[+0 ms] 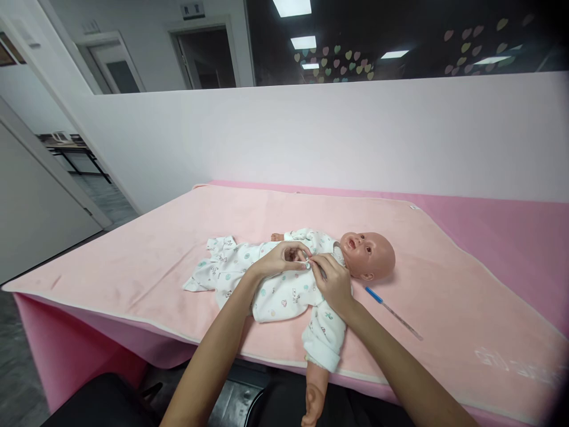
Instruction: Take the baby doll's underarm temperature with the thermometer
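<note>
Cotton garment: white printed baby suit [271, 290] on a doll [368, 254], lying directly under both hands.
Left hand [280, 260]: fingers curled, thumb and forefinger pinched on a small snap fastener [307, 265] at the suit's chest.
Right hand [333, 281]: fingers bent, tips pressed to the same fastener, touching the left hand.
Thermometer [393, 312]: just right of the right hand, lying on the pink blanket [133, 261].
Edges: table's near edge runs under the forearms; one doll arm hangs over it.
Open room: bare blanket stretches left and far right of the hands.
</note>
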`<state>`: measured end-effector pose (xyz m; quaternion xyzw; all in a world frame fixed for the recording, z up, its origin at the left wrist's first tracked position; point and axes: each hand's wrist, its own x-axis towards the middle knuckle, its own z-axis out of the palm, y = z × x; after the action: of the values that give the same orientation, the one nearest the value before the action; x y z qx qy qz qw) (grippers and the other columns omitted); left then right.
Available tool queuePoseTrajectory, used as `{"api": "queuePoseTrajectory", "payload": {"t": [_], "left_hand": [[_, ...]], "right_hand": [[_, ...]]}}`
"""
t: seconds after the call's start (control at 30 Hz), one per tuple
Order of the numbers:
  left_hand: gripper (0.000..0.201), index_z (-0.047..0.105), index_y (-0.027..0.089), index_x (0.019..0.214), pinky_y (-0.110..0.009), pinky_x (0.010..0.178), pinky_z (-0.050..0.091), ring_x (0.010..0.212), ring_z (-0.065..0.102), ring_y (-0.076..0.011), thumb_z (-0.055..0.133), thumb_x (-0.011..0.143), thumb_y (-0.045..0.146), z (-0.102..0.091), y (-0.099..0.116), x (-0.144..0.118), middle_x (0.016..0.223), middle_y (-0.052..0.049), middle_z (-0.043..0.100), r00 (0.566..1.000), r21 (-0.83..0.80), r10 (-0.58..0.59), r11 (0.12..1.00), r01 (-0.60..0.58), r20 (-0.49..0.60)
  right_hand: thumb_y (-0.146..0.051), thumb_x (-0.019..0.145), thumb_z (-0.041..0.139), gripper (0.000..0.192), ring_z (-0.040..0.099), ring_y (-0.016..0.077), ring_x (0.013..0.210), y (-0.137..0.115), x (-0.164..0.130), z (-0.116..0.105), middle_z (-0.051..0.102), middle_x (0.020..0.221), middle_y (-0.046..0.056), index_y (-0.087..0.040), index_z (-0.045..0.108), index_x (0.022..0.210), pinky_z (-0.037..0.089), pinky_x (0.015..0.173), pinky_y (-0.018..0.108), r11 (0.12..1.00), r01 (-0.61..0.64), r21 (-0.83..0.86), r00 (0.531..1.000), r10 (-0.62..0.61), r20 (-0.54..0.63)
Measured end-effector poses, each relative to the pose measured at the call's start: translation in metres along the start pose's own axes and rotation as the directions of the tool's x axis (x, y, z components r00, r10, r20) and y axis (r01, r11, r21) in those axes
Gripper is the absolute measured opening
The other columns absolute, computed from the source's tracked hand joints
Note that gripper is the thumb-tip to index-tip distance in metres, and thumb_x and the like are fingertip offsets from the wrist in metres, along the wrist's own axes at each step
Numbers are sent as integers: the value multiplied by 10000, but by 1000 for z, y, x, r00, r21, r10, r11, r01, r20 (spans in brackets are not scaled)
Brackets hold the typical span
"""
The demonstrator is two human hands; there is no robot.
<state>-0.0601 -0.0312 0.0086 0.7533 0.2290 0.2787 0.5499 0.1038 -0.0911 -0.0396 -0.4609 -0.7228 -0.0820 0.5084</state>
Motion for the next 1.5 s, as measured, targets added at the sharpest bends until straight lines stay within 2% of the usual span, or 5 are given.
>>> {"api": "queuePoseTrajectory", "payload": {"t": [0.33,0.53,0.73,1.03,1.5], "left_hand": [[252,574,137,800,-201,514,260,518,344,-55,714,644,279,2,1,2,579,45,461,997,-13,-22,1000,21,-69],[157,614,125,750,-221,562,303,606,381,-87,582,757,278,7,-1,1,707,-10,503,984,256,103,965,-63,-145],[166,635,159,804,-221,573,315,627,371,-94,621,708,293,8,3,0,774,-7,503,984,457,133,887,-64,-121],[181,615,164,795,-214,568,305,613,366,-86,651,669,290,4,1,0,667,33,430,994,434,71,901,-26,-86],[140,576,136,712,-200,497,270,531,340,-68,613,669,264,10,-3,1,555,44,404,968,439,105,898,5,-226]], "right_hand": [[-207,885,459,155,609,107,745,0,0,1,649,844,22,-200,613,901,446,671,203,1000,-1,2,1000,1,8],[-211,879,450,169,609,110,748,2,0,2,646,852,27,-197,616,908,449,666,206,999,-32,-16,999,31,-31],[-196,872,438,179,601,122,762,4,1,1,641,861,28,-198,612,912,443,682,220,991,-110,-73,992,105,-63],[-181,876,442,178,592,109,740,3,1,1,636,843,14,-200,618,895,424,660,206,988,-105,-116,993,97,-72],[-188,886,431,194,593,111,742,3,2,1,636,846,19,-201,623,911,428,660,209,987,-98,-124,994,92,-60]]}}
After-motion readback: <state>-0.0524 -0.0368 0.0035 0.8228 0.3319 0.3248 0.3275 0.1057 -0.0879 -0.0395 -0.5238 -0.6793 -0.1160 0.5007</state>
